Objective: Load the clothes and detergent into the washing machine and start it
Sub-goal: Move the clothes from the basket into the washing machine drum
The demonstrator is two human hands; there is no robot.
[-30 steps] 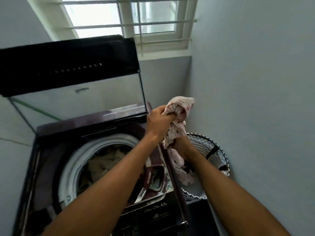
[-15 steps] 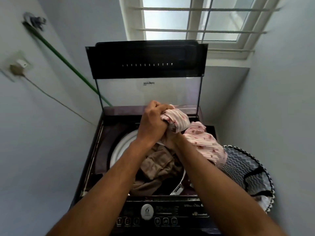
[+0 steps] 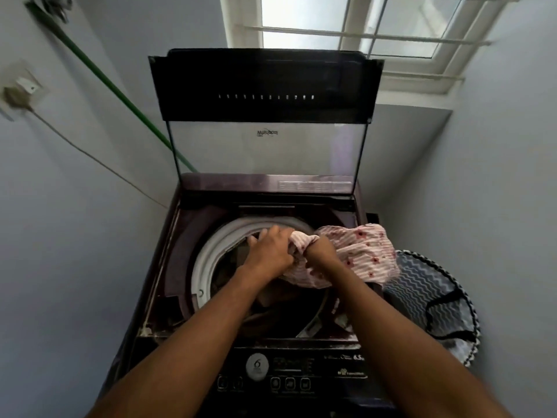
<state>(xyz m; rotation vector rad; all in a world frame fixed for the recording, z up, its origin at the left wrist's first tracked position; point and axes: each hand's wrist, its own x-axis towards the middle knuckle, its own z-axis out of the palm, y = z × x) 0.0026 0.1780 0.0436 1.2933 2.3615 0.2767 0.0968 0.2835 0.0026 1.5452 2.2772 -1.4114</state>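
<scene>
- I saw one top-loading washing machine (image 3: 168, 267) in front of me, its lid (image 3: 265, 86) standing upright at 12 o'clock; through the clear lower pane the wall behind showed.
- One pink striped garment (image 3: 361, 251) with small red flowers lay bunched over the drum's right rim, at about 2 o'clock of the opening, part of it hanging outward toward the basket.
- My left hand (image 3: 268, 251) was pressed on the garment's near edge, fingers spread and partly curled over the cloth above the drum.
- My right hand (image 3: 322, 251) was clenched on a fold of the same garment, just beside the left.
- Both forearms crossed the front of the drum and hid much of the load; darker brownish clothes (image 3: 271, 297) showed below them, too shadowed to count.
- One white drum ring (image 3: 208, 260) curved round from 9 to 12 o'clock.
- One zigzag-patterned laundry basket (image 3: 422, 288) with a black handle stood at 3 o'clock, just beside the machine.
- The control panel (image 3: 289, 372) at 6 o'clock carried one round dial and five small buttons.
- One green hose (image 3: 120, 95) and one thin cable (image 3: 90, 155) ran down the left wall at 10 o'clock; one barred window (image 3: 355, 25) sat at 1 o'clock.
</scene>
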